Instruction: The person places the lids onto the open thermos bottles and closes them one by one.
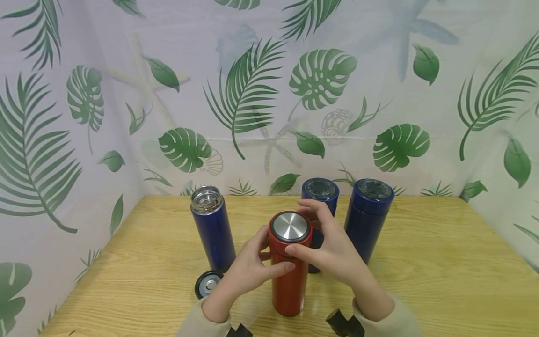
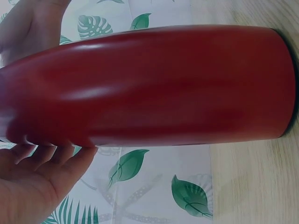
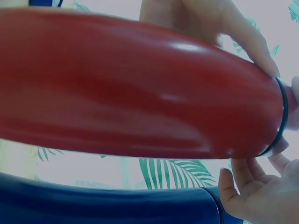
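Observation:
A red thermos (image 1: 288,285) stands upright on the table, its silver-topped lid (image 1: 290,226) on. My left hand (image 1: 251,264) grips the upper body, thumb in front and fingers round the far side; in the left wrist view, the fingers of this left hand (image 2: 42,179) touch the bottle's side. Thumb and fingers of my right hand (image 1: 337,252) hold the lid from the right. A thin dark seam below the lid shows in the right wrist view, with the right hand (image 3: 261,191) beside it. Part of the fingers is hidden behind the bottle.
Left of the hands stands a blue thermos (image 1: 214,238) without its lid. A round loose lid (image 1: 208,283) lies before it, close to my left forearm. Two lidded blue thermoses, one nearer (image 1: 321,189) and one further right (image 1: 368,224), stand behind my right hand. A leaf-patterned cloth (image 1: 252,117) hangs behind the table.

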Available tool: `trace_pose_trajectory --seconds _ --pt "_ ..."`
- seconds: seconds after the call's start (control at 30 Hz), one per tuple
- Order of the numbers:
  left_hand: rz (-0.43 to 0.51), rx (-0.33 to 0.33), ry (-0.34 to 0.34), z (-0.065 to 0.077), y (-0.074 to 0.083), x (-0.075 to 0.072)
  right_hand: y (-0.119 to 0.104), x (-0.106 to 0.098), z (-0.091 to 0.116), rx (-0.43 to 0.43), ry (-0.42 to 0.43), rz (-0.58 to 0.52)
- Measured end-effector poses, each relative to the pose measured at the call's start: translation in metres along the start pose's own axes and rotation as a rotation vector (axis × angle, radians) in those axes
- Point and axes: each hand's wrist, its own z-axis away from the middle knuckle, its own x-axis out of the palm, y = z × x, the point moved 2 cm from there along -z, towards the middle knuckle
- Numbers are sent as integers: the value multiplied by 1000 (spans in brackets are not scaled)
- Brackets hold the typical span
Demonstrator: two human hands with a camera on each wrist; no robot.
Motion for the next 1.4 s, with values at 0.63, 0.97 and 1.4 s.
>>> trace_pose_trajectory --seconds 0.63,0.97,1.4 --pt "0 3 -10 0 0 -1 1 -1 0 -75 -44 -18" --pt "-2 8 -11 0 0 0 0 -1 1 -104 -25 -1" --pt "10 28 -24 0 -1 0 2 -3 1 -153 -119 -110"
